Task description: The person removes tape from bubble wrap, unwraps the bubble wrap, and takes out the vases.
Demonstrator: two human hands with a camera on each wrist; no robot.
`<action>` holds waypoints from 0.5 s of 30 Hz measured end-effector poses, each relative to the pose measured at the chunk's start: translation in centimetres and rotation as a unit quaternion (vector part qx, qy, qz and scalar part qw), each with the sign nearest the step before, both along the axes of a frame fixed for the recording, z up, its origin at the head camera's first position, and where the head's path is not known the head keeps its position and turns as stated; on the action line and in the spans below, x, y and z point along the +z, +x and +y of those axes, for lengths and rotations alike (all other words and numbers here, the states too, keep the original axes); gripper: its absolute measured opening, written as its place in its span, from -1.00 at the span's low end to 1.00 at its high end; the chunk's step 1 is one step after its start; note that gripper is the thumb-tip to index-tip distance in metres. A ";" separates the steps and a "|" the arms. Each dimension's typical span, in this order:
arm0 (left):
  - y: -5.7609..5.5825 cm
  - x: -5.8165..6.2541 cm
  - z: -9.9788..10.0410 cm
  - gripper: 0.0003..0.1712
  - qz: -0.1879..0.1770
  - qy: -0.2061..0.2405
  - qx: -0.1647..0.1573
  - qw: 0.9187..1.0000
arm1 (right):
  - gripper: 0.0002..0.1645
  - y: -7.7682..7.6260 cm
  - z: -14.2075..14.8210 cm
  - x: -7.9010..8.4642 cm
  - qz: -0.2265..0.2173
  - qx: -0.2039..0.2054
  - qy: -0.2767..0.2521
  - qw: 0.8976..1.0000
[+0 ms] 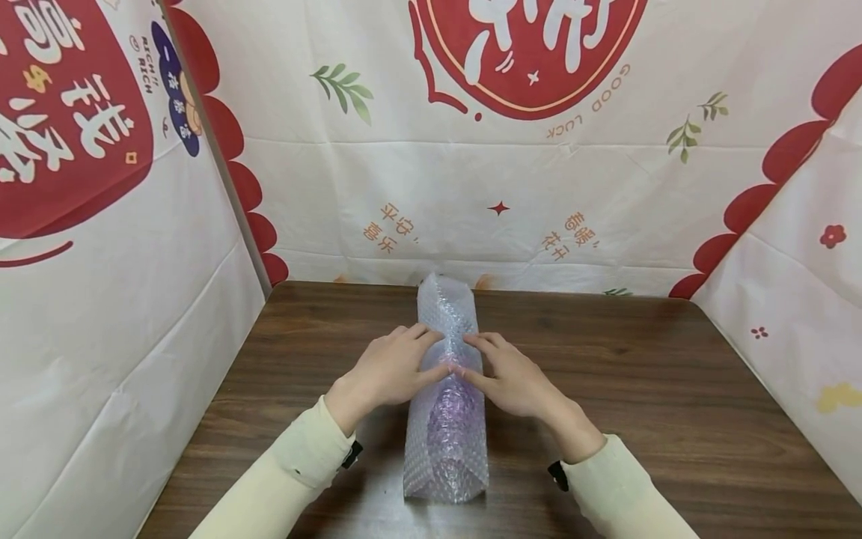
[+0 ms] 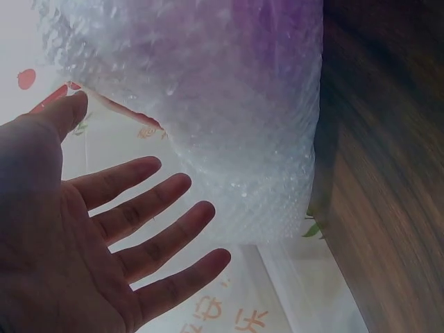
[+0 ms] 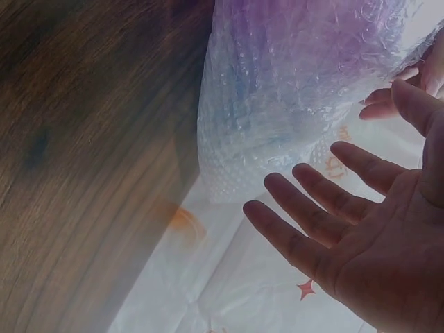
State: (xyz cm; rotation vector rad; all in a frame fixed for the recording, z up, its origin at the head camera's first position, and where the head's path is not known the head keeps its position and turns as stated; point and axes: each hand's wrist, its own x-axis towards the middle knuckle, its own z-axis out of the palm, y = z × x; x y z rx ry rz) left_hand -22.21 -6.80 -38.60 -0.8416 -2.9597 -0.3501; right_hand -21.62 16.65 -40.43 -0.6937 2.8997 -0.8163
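Note:
A long bundle of bubble wrap (image 1: 453,442) lies lengthwise on the table, with something purple showing through its near half and a bluish tint farther back. What is inside cannot be made out. My left hand (image 1: 393,364) is at the bundle's left side, its fingers spread and thumb reaching over the top. From the other side my right hand (image 1: 515,374) mirrors it, and the thumbs nearly meet above the wrap. Both wrist views show the fingers straight and apart, beside the bubble wrap (image 2: 229,104), gripping nothing.
The dark wooden table (image 1: 626,389) runs back to a white printed cloth (image 1: 471,187) hung behind it. Similar cloth walls stand along the left and right sides. Black straps show at both sleeve cuffs.

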 end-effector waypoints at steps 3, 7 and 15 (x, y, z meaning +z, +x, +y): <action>0.0 -0.2 0.2 -0.22 0.004 -0.006 -0.001 1.000 | -0.19 0.0 -0.1 -0.1 -0.001 0.001 0.002 1.000; 0.0 -0.2 0.4 -0.23 0.006 -0.006 -0.001 1.000 | -0.23 0.0 -0.1 -0.3 -0.001 0.003 -0.001 1.000; 0.4 0.0 1.3 -0.36 0.001 0.001 -0.012 1.000 | -0.27 -0.2 -0.3 -0.8 -0.010 -0.006 -0.016 1.000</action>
